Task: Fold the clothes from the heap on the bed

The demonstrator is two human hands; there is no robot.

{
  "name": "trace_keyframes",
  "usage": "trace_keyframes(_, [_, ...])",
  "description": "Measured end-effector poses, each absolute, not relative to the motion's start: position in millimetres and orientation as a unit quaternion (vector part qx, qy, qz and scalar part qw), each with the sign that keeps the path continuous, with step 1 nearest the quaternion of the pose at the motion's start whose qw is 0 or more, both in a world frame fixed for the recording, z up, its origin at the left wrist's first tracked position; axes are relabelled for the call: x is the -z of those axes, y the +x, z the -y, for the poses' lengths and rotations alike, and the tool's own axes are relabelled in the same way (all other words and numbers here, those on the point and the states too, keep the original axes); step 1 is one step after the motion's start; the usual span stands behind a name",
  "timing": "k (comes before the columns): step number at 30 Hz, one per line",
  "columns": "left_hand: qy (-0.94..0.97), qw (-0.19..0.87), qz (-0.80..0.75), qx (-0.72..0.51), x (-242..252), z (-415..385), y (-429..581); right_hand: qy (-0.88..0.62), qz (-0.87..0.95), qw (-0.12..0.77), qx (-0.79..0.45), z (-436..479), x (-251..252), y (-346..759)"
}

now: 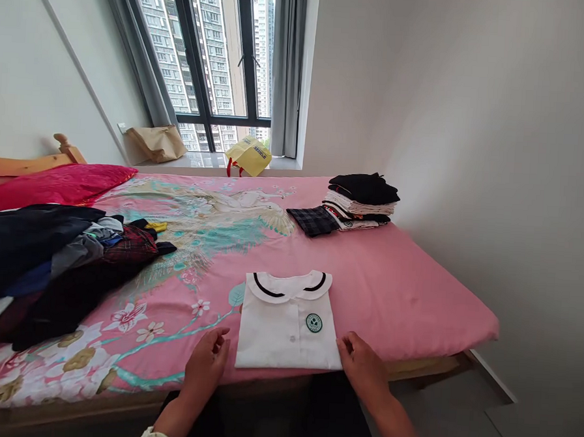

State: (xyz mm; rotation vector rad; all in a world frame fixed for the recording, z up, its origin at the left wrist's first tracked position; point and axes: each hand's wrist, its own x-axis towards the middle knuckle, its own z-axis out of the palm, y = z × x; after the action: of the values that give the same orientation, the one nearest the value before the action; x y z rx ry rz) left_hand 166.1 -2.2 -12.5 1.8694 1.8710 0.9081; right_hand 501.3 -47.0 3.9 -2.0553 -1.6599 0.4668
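Observation:
A white short shirt point(271, 331), folded into a neat rectangle, lies flat near the front edge of the bed. Its round collar point(269, 288) carries black trim, and a green round badge point(314, 323) sits on the chest. Just left of the shirt is my left hand point(207, 361), its fingers loosely curled and apart, holding nothing; a strip of bedsheet separates it from the cloth. At the lower right side edge of the shirt, my right hand point(362, 367) has its fingers closed together on the fabric's border. The undersides of the right fingers are partly hidden.
A stack of folded clothes point(364, 199) stands at the far right of the bed, with dark plaid cloth point(314, 220) beside it. Loose clothes point(64, 265) are heaped at left near a red pillow point(53, 183). Paper point(157, 143) and yellow bags point(249, 155) sit by the window.

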Motion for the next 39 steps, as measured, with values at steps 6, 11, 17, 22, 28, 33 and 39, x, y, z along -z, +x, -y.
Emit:
trace_keyframes(6, [0.855,0.091,-0.482,-0.169,-1.8,3.7,243.5,-0.591,0.744,0.302,-0.075,22.5,4.2,440.6])
trace_keyframes(11, [0.732,0.070,-0.676,-0.049,7.1,-25.1,246.2,-0.701,0.696,0.140,-0.069,4.7,37.2,443.9])
trace_keyframes(17, [0.834,0.030,-0.546,-0.076,4.8,-47.7,219.7,-0.692,0.710,0.105,-0.079,-3.2,24.5,459.3])
trace_keyframes(22, [0.882,0.089,-0.458,-0.059,6.4,-75.3,218.8,-0.572,0.802,0.059,-0.159,-30.8,8.9,471.6])
trace_keyframes(28, [0.743,0.062,-0.660,-0.095,22.8,-101.5,246.0,-0.662,0.730,0.080,-0.149,-60.8,22.5,471.4])
trace_keyframes(33, [0.675,0.052,-0.732,-0.082,27.1,-94.7,244.8,-0.740,0.653,0.109,-0.122,-51.4,40.8,462.6])
trace_keyframes(39, [0.688,0.031,-0.721,-0.076,32.4,-64.8,193.7,-0.760,0.626,0.136,-0.108,-27.9,49.4,486.6])
